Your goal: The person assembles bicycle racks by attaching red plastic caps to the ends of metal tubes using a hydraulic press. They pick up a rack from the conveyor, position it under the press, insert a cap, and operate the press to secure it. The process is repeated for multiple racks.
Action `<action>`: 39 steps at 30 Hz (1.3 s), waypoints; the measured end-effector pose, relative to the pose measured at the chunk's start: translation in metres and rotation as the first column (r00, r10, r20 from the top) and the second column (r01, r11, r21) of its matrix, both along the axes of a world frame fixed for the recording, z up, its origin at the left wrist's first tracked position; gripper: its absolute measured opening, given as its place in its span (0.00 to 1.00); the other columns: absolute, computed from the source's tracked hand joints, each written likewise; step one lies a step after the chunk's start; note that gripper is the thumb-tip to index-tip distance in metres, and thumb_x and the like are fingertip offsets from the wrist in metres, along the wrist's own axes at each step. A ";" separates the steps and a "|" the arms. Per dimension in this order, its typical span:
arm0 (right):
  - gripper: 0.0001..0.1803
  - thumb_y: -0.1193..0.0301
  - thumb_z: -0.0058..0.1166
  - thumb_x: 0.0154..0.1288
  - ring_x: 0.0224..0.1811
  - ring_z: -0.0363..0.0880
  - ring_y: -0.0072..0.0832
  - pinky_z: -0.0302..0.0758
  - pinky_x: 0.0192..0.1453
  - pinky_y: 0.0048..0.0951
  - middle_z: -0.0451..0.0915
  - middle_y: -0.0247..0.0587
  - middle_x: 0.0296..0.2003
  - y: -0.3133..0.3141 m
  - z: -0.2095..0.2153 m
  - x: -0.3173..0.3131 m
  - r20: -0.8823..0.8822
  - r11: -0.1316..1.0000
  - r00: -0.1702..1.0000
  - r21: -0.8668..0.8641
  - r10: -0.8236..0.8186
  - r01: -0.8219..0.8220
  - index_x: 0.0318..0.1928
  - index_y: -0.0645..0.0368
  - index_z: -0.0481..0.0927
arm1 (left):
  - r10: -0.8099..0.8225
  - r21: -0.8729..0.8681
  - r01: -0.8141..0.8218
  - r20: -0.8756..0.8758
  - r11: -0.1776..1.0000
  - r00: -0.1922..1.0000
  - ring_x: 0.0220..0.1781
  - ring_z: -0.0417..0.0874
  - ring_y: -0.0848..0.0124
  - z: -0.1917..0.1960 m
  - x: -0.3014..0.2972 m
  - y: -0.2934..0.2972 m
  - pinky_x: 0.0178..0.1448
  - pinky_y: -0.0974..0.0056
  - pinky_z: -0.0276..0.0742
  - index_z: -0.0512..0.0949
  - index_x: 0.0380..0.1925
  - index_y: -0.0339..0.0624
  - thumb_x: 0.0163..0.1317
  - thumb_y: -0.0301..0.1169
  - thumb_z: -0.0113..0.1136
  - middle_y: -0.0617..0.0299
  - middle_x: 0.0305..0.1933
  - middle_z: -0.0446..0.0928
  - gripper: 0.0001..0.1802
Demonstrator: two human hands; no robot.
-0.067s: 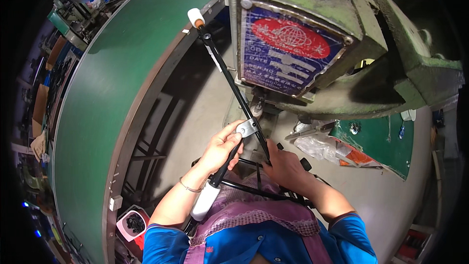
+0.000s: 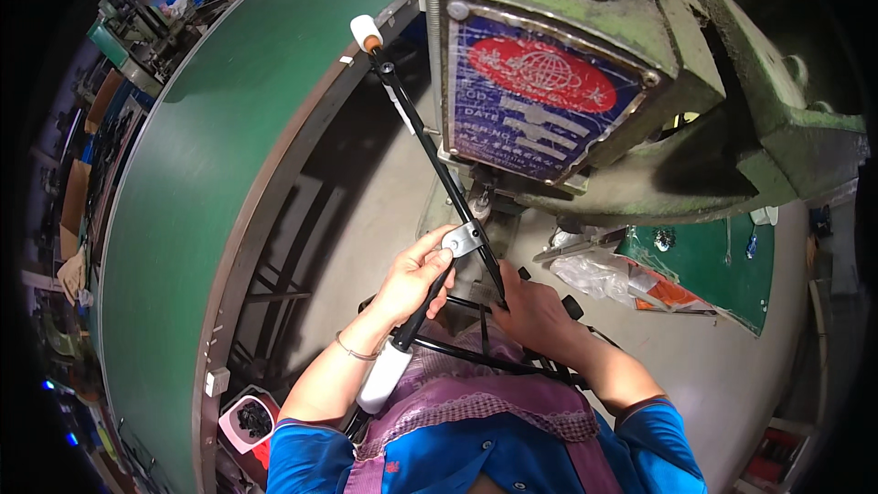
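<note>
A long black tube slants toward 11 o'clock, tipped by an orange-collared white cap; a silver bracket links it to a shorter black tube ending in a white sleeve toward 7 o'clock.

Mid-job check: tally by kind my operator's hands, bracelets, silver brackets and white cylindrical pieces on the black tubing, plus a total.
Hands (left hand, right hand): 2
Bracelet: 1
Silver bracket: 1
White cylindrical pieces on black tubing: 2
Total: 6
</note>
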State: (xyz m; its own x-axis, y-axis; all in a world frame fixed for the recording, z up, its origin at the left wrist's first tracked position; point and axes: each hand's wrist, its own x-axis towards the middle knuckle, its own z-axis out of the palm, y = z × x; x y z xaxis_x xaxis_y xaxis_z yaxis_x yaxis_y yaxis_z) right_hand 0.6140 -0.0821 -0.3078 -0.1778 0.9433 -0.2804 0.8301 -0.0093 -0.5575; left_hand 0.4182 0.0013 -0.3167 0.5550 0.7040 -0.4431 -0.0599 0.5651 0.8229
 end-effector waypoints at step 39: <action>0.15 0.66 0.54 0.57 0.39 0.79 0.55 0.76 0.44 0.51 0.78 0.62 0.33 0.034 0.016 0.046 0.045 0.958 0.999 0.288 -0.026 0.012 0.37 0.68 0.76 | -0.052 -0.058 0.052 0.016 0.997 0.999 0.10 0.70 0.73 0.026 0.045 0.056 0.10 0.68 0.64 0.70 0.36 0.37 0.71 0.34 0.52 0.58 0.23 0.75 0.10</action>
State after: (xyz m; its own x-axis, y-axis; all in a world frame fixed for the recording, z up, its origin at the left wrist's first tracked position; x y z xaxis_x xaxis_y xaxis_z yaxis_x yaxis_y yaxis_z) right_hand 0.6605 -0.0477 -0.2921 -0.1525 0.9883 -0.0048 0.8571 0.1298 -0.4985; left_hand 0.4636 0.0575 -0.2906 0.5967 0.6470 -0.4746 -0.0405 0.6150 0.7875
